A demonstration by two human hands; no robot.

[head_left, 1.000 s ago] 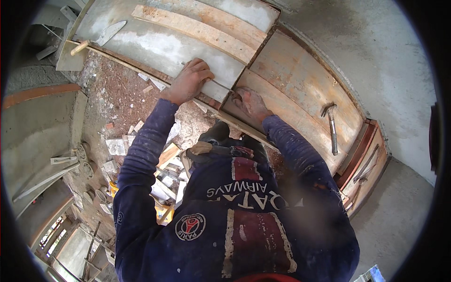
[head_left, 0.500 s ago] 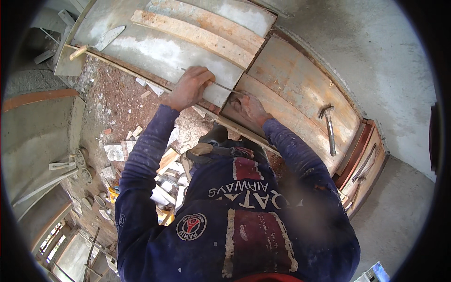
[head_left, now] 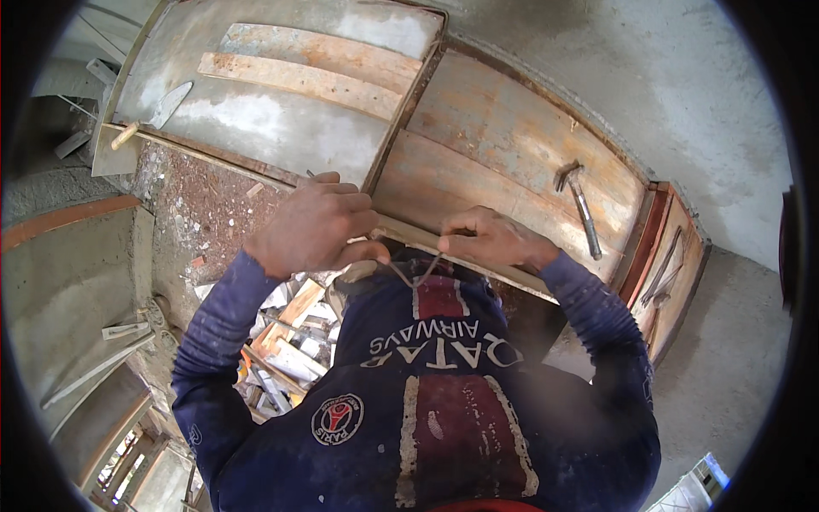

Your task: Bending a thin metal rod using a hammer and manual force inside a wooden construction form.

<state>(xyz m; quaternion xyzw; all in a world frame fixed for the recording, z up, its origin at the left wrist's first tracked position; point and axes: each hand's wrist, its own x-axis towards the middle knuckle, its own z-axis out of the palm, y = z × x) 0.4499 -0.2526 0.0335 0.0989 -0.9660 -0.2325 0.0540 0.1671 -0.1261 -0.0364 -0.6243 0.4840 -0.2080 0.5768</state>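
Building site: trowel [head_left: 171,105], rubble [head_left: 299,346]

Your navy sweatshirt [head_left: 380,394]: white capital lettering [head_left: 441,350], two lines, across the front; round crest [head_left: 338,419], lettered rim.

Rough grey wall [head_left: 699,102], reddish floor [head_left: 223,192]

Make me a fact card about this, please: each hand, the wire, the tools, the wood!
Left hand: gripping a thin wire
Right hand: pinching the wire
Wire: bent between the hands
Hammer: on a panel, to the right
Trowel: upper left, wooden handle
Planks: two, upper left
Scraps: below the left hand
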